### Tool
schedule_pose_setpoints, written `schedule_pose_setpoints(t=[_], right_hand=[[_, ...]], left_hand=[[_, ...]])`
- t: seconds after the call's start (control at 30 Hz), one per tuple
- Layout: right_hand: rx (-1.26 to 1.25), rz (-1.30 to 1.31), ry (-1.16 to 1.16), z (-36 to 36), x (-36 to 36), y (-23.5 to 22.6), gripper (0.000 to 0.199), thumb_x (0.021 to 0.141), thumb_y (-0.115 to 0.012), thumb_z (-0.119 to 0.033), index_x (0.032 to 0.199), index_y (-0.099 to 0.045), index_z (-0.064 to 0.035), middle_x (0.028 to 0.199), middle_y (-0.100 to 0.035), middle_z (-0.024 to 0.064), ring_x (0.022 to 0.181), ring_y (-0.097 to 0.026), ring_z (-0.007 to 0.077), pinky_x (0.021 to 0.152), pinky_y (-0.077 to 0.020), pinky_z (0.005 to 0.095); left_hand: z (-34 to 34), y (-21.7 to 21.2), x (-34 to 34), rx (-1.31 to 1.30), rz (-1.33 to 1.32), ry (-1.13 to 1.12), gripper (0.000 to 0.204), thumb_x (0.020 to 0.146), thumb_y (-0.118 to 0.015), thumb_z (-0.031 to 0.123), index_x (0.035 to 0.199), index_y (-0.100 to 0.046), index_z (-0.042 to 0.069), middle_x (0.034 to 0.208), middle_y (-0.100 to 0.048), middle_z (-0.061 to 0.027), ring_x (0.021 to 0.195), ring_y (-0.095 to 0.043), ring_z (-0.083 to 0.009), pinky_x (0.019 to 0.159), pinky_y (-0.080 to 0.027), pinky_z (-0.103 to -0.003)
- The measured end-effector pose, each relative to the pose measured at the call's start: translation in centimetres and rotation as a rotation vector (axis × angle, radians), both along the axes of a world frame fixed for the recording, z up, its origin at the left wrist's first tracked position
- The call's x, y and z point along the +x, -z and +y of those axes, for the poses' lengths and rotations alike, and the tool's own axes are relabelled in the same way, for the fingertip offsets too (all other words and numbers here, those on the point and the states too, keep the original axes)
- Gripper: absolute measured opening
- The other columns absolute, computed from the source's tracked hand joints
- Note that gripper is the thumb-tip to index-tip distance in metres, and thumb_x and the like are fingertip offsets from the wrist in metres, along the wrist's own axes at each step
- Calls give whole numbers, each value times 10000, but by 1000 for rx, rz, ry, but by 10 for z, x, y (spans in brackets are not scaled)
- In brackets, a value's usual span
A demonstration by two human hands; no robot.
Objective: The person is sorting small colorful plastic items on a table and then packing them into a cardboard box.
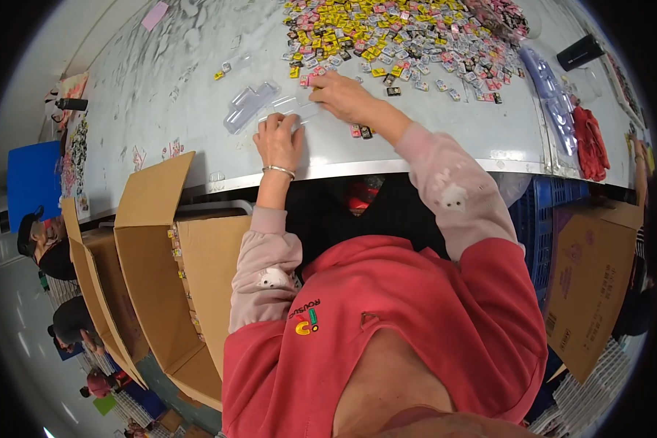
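My left hand (278,143) rests at the near edge of a clear plastic tray (298,109), its bent fingers on the rim. Above the tray's right side is my right hand (345,99), fingers curled together and pointing left; whatever lies between its fingertips is hidden. Small pink pieces (306,79) lie right beside those fingertips. Another clear moulded tray (250,104) sits just left of the first. Beneath my right wrist are a pink and a black piece (360,132). A wide heap of small yellow, pink, white and black pieces (387,40) spreads beyond my hands.
Open cardboard boxes (150,248) stand left, below the table edge. At right are stacked clear trays (550,95), a red glove (592,144), a black cup (580,52), a blue crate (544,226) and another carton (591,277). Other people (77,321) are at the far left.
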State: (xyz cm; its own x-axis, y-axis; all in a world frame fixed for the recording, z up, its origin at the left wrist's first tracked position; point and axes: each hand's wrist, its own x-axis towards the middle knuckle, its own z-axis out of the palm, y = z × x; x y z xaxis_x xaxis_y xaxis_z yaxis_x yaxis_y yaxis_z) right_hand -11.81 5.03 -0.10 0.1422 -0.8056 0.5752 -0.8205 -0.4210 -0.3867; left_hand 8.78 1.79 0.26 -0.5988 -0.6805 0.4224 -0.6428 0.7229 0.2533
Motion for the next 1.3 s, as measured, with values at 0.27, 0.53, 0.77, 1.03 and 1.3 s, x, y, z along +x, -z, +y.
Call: schedule_pose_setpoints(t=[0.27,0.53,0.77,1.03,1.3], right_hand=[[125,114,45,17,-62,-9,208,720,-625,-55,927,-648,-60,928,-583,82,864,-573,282,760,-487,386],[643,-135,80,116,-83,-36,361,715,-660,-35,1073,-612,-31,952,-555,117,750,-577,252,680,-481,335],[560,-149,96,113,-65,-16,394,698,-712,-71,1080,-619,-56,938,-529,118,864,-562,291,755,-468,374],[528,-107,104,118,-50,-16,391,721,-689,-109,1100,-606,-62,936,-527,111,849,-557,296,743,-454,378],[317,0,238,91,-86,-11,322,768,-607,-40,1087,-594,-77,949,-547,115,854,-560,323,737,-458,401]], left_hand=[[10,9,-29,28,63,147,217,714,-662,70,929,-678,95,839,-576,-89,786,-544,-287,698,-447,-392],[48,-27,-43,427,96,359,409,655,-761,119,1022,-604,26,956,-548,-129,845,-579,-313,701,-489,-380],[48,-6,-71,393,49,403,360,686,-735,77,1030,-632,54,878,-548,-118,750,-596,-280,671,-493,-356],[45,-1,-69,407,84,443,329,679,-737,78,995,-648,56,847,-549,-109,724,-582,-278,659,-486,-350],[34,-15,-39,468,205,376,438,635,-791,88,1037,-630,24,884,-559,-85,517,-484,-139,500,-429,-276]])
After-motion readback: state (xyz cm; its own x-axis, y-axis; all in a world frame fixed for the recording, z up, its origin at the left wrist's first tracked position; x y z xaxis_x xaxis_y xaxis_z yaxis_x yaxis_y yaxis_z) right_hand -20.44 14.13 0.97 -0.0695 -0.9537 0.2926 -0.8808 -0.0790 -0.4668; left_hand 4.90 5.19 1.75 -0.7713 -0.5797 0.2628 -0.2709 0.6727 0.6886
